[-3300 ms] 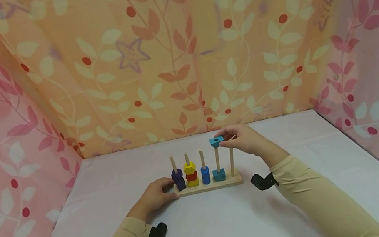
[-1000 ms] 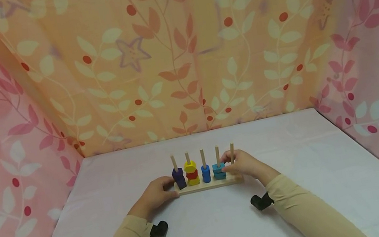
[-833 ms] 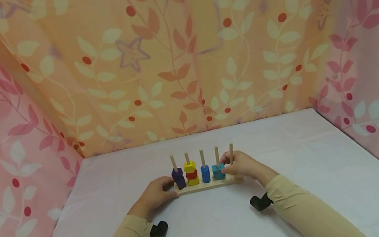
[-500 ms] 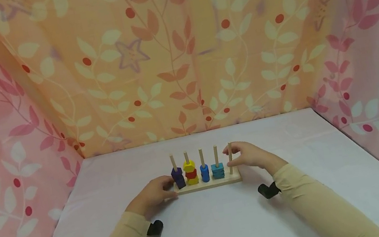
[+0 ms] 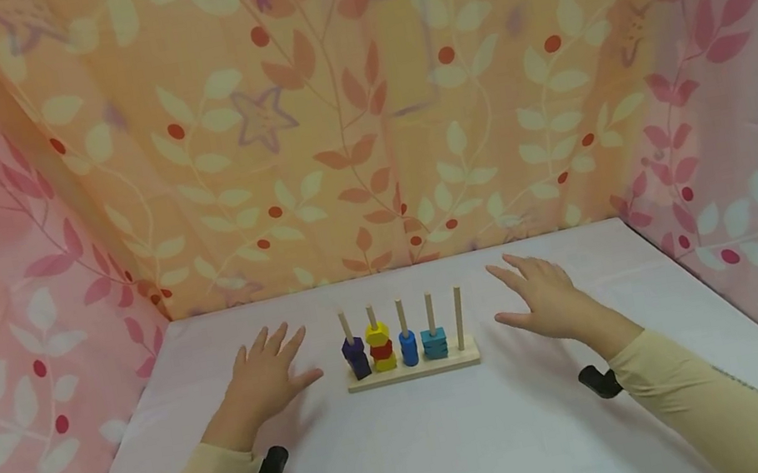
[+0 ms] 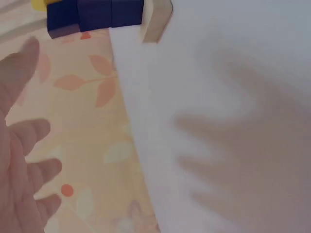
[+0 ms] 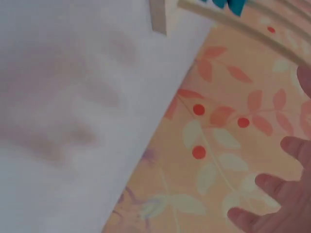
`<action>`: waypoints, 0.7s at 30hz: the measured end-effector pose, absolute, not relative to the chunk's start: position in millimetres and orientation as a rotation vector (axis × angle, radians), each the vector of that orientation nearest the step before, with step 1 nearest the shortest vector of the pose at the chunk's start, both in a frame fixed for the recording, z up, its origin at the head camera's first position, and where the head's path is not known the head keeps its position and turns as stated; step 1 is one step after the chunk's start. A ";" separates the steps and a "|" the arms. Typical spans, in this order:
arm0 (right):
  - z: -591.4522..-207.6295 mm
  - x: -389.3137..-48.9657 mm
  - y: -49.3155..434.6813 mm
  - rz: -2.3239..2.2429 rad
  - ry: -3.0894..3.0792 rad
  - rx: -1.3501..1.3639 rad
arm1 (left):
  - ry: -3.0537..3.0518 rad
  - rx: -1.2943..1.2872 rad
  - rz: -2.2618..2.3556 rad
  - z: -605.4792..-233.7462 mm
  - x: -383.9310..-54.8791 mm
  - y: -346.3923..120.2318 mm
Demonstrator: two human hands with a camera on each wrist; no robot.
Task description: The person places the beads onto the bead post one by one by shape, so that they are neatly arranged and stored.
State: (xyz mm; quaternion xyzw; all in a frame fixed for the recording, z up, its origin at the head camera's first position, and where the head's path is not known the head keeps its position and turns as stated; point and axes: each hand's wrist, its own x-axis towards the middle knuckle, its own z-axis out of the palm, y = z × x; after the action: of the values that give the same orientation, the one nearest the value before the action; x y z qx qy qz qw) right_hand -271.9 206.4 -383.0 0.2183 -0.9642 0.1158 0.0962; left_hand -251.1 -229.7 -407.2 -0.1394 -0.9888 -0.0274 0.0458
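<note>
In the head view a wooden peg stacker (image 5: pixel 414 375) stands upright on the table, with upright pegs in a row. Purple blocks (image 5: pixel 356 358) sit on its leftmost peg. Beside them is a yellow, red and yellow stack (image 5: pixel 381 348). The middle peg carries blue blocks (image 5: pixel 409 348), and teal blocks (image 5: pixel 434 343) fill the lower part of the one after it. The rightmost peg (image 5: pixel 459 318) is bare. My left hand (image 5: pixel 264 384) hovers left of the stacker, fingers spread, touching nothing. To the right, my right hand (image 5: pixel 546 298) is also spread and apart from it.
A white cloth covers the table (image 5: pixel 425 456). A floral curtain (image 5: pixel 341 108) hangs behind its far edge, with pink floral panels on both sides. Black wrist cameras (image 5: pixel 600 382) are strapped under both sleeves.
A teal block went down onto the fourth peg and my right hand let go of it. Both hands then moved outward, the left one off the stacker's end, and their fingers spread.
</note>
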 end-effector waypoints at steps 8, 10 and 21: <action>-405.7 -246.5 209.8 0.386 -2.996 0.490 | -2.974 -0.429 -0.064 -424.1 -223.2 -226.3; -410.6 -243.8 210.5 0.372 -3.008 0.480 | -2.969 -0.428 -0.072 -429.4 -218.6 -227.1; -424.4 -237.1 209.6 0.453 -3.074 0.433 | -3.058 -0.387 -0.129 -443.4 -209.0 -230.5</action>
State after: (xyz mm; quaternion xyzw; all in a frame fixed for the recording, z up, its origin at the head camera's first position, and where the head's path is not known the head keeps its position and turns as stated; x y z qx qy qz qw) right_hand -237.1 209.6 -424.4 0.1381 -0.9798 0.1446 0.0022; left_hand -209.0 -230.5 -443.4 -0.1252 -0.9908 -0.0419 0.0281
